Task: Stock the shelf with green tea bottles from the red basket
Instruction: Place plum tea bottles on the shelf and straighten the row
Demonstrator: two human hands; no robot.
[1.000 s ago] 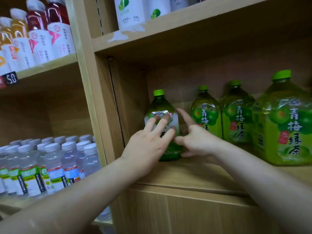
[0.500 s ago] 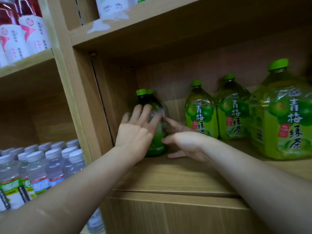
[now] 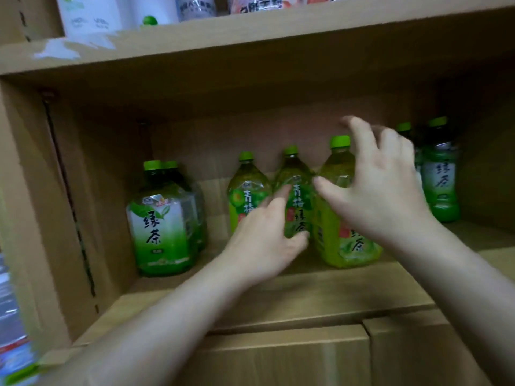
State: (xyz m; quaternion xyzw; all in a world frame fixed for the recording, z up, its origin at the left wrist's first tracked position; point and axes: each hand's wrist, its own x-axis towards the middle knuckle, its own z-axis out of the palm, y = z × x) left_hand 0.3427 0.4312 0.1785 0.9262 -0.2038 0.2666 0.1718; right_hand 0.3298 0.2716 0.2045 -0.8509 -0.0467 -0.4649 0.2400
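Observation:
Two green tea bottles (image 3: pixel 161 218) with white-and-green labels stand one behind the other at the left end of the wooden shelf (image 3: pixel 250 299). Nothing touches them. To their right stand three yellow-green plum tea bottles (image 3: pixel 246 196). My left hand (image 3: pixel 264 240) is open, its fingers against the middle plum bottle (image 3: pixel 295 188). My right hand (image 3: pixel 381 190) hovers open, fingers spread, in front of the right plum bottle (image 3: pixel 338 240). More green tea bottles (image 3: pixel 440 185) stand at the far right. The red basket is out of view.
The shelf board above (image 3: pixel 250 43) carries white and pink bottles. A wooden side panel (image 3: pixel 55 190) closes the compartment on the left. Blurred water bottles (image 3: pixel 11 316) show at the left edge. A wooden cabinet front (image 3: pixel 278 358) lies below the shelf.
Both hands have left the green tea bottle at the left end and moved right to the plum tea bottles. The view has swung right, showing more bottles at the far right.

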